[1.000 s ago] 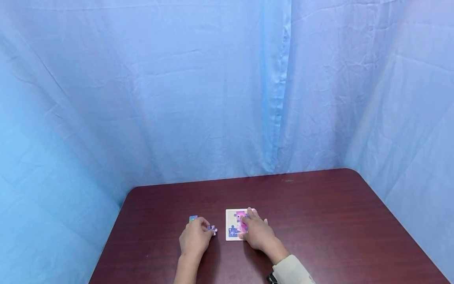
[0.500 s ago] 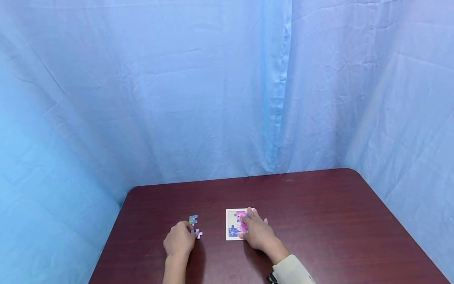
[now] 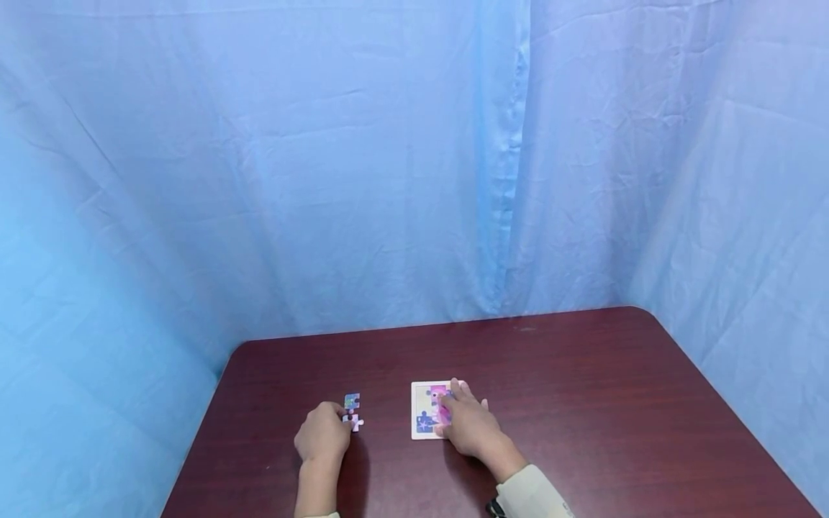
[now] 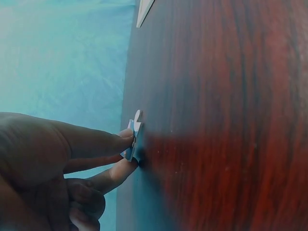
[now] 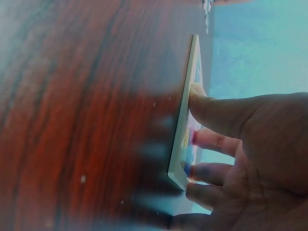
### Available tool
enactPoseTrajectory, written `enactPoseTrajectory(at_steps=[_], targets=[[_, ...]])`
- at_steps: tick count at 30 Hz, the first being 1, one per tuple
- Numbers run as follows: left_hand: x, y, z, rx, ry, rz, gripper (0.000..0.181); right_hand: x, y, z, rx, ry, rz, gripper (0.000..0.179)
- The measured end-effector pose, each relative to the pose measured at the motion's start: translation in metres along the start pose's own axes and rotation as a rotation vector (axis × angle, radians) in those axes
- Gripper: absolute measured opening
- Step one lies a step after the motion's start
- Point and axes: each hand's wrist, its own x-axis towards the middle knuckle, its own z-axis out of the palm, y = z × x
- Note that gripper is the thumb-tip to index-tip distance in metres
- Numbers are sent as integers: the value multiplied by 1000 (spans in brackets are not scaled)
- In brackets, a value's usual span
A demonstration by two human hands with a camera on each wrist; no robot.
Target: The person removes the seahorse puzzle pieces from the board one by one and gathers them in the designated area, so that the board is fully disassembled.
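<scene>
My left hand point(image 3: 324, 434) pinches a purple-and-white jigsaw piece point(image 3: 355, 424) between thumb and fingers, low over the table. In the left wrist view this piece point(image 4: 136, 130) shows nearly edge-on at the fingertips. Just beyond it lies another jigsaw piece point(image 3: 352, 400), blue and green. My right hand point(image 3: 471, 424) rests with spread fingers on a white-framed puzzle board point(image 3: 414, 410), covering its right part. Pink and purple pieces point(image 3: 424, 423) sit inside the frame, beside a pale bare area. Seen from the right wrist, thumb and fingertips press on the board's point(image 5: 180, 144) top.
The dark red wooden table point(image 3: 583, 403) has rounded far corners. Blue curtains point(image 3: 388, 180) hang behind it and along both sides. A stretch of tabletop separates the loose pieces from the board.
My left hand has moved left from near the board, carrying the jigsaw piece to just in front of the loose one. The right hand stays on the board.
</scene>
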Motion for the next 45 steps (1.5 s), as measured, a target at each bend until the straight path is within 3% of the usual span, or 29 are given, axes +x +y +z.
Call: enactPoseTrajectory(at_steps=[14,20,30,38,45], targets=[[3,2,1,14,45,-7,18,-1,-4,-1,-12,5,-14,57],[-3,9,1,14,75,31,15,-2,-4,-1,-10,3,-16,57],[-20,40,14,-52,62,220,22,0,-2,-2,-23,4,-16,57],[-34,67,34,-66,-4,443,15,-1,2,-3,-29,-9,-5,56],[-37,76,49,9,-54,502,30,-2,1,-1,-25,-28,-5,57]])
